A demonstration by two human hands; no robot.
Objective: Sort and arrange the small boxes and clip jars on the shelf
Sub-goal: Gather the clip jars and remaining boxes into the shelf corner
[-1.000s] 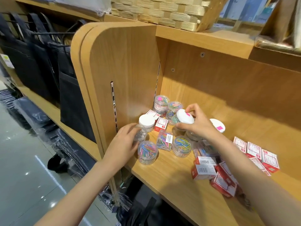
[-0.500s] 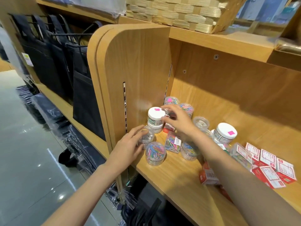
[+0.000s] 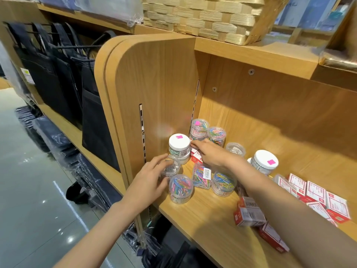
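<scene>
My left hand (image 3: pixel 149 183) grips a small clear jar of silver clips (image 3: pixel 171 167) at the shelf's front left corner. My right hand (image 3: pixel 210 154) reaches left with fairly straight fingers; its tips are beside a white-lidded jar (image 3: pixel 178 145) that is stacked on another one, above a small red box (image 3: pixel 196 157). Jars of coloured clips stand at the back (image 3: pixel 199 128), at the front (image 3: pixel 180 188) and near my right wrist (image 3: pixel 223 182). A flat pack of coloured clips (image 3: pixel 201 176) lies between them. Red-and-white boxes (image 3: pixel 316 192) lie at the right.
The wooden side panel (image 3: pixel 154 84) closes the shelf (image 3: pixel 202 219) on the left. Another white-lidded jar (image 3: pixel 264 161) and a clear jar (image 3: pixel 235 148) stand mid-shelf. More red boxes (image 3: pixel 249 213) lie near the front edge. A woven basket (image 3: pixel 202 16) sits above; dark bags (image 3: pixel 58 74) hang at left.
My right hand carried a white-lidded jar to the left, set it on top of another white-lidded jar and let go. My left hand stayed on the clear jar.
</scene>
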